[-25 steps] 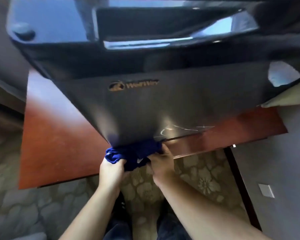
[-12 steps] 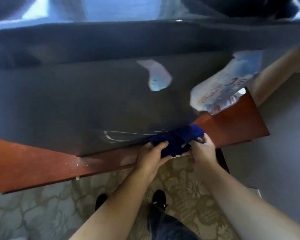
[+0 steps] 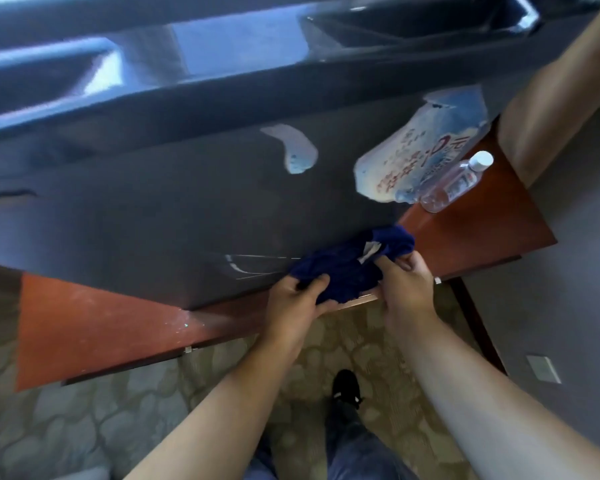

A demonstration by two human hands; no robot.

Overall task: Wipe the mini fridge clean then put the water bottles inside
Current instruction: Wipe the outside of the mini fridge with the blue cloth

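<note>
The black mini fridge (image 3: pixel 153 209) fills the upper view, its glossy front facing me with scratch marks low down. A bunched blue cloth (image 3: pixel 350 268) lies against the fridge's lower right corner. My left hand (image 3: pixel 295 303) grips the cloth's left end and my right hand (image 3: pixel 406 282) pinches its right end. A clear water bottle (image 3: pixel 454 183) with a white cap lies on its side on the red-brown wooden shelf (image 3: pixel 482 237) to the right of the fridge; its reflection shows in the fridge front.
The red-brown wooden shelf also runs left under the fridge (image 3: pixel 84 327). Patterned carpet (image 3: pixel 66 427) covers the floor below, with my black shoe (image 3: pixel 347 386) on it. A grey wall (image 3: pixel 568 306) with a white outlet plate (image 3: pixel 542 368) stands at right.
Both hands and the cloth have travelled from the fridge's lower left corner along its bottom edge to the lower right corner. The view shifted right, revealing the bottle.
</note>
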